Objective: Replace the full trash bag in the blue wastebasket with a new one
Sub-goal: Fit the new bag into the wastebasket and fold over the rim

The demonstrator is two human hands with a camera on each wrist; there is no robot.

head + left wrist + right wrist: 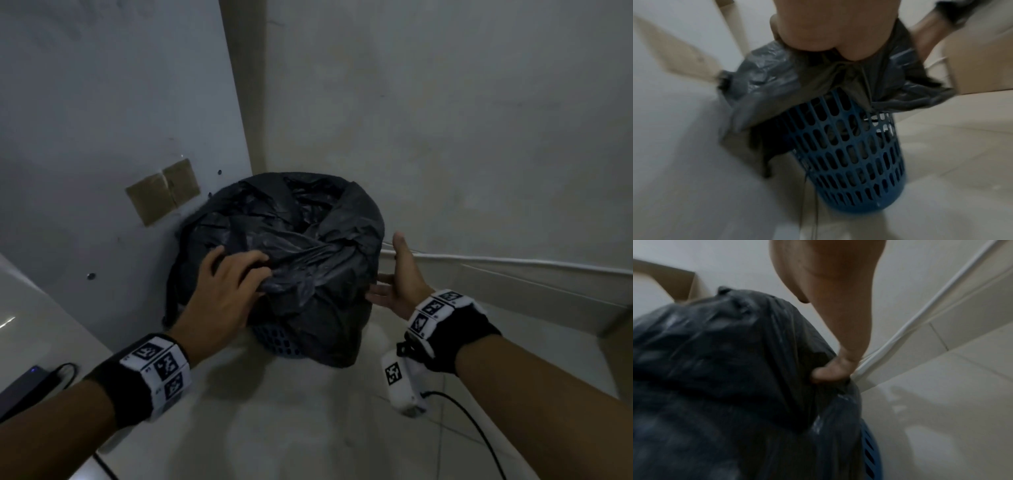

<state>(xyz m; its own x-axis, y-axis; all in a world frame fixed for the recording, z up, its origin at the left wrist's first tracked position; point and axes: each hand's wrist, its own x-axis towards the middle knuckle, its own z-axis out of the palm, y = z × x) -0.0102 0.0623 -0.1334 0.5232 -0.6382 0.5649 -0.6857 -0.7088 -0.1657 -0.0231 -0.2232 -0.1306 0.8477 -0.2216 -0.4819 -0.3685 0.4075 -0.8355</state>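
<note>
my left hand (pixel 222 291) grips the black bag (pixel 308 240) | my right hand (pixel 399 274) open, fingers touching its side | blue basket (pixel 849 154) beneath

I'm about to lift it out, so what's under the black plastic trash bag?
The black plastic trash bag drapes over a blue perforated plastic wastebasket. Its rim is covered; contents barely show through the holes.

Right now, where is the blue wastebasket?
In the head view the blue wastebasket stands on the floor in the wall corner, mostly hidden under the black trash bag, between both hands.
</note>
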